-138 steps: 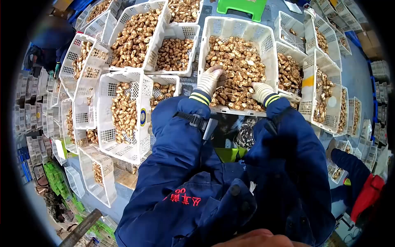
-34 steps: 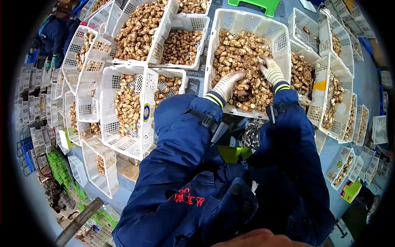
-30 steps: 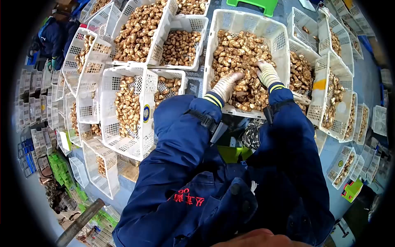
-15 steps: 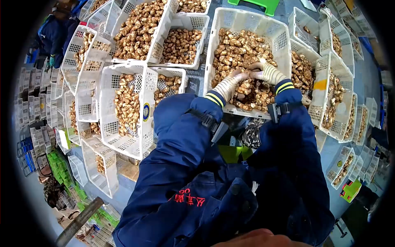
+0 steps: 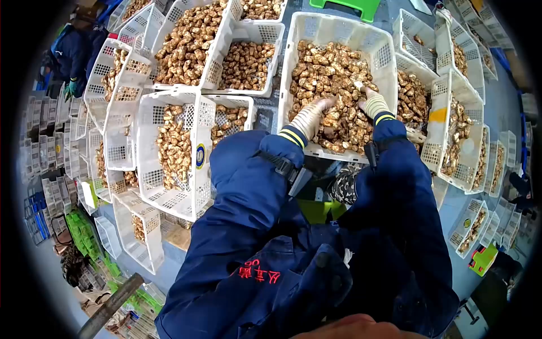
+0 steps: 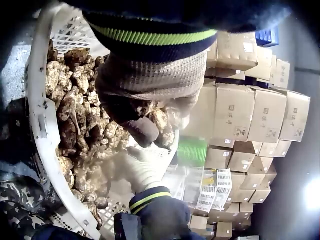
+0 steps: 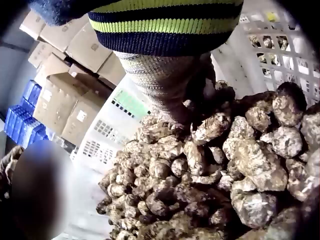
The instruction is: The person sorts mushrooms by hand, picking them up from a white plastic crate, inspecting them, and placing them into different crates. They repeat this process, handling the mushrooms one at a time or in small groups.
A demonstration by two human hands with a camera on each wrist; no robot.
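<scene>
Pieces (image 6: pixel 160 120) are held by the left hand (image 5: pixel 311 116); the state of the right hand (image 5: pixel 372 104) cannot be told. The pile (image 5: pixel 330 70) is best parted gently, against bruising.

Your navy jacket (image 5: pixel 226 299) bears red lettering (image 5: pixel 258 273) on its chest. To that lettering's right sits a dark round button (image 5: pixel 322 260); beyond the lettering, a black buckled strap (image 5: pixel 278 164) circles your left sleeve (image 5: pixel 248 183). Farthest from it are yellow-green-striped cuffs (image 6: pixel 150 40) and pale, banded gloves (image 5: pixel 310 117).
</scene>
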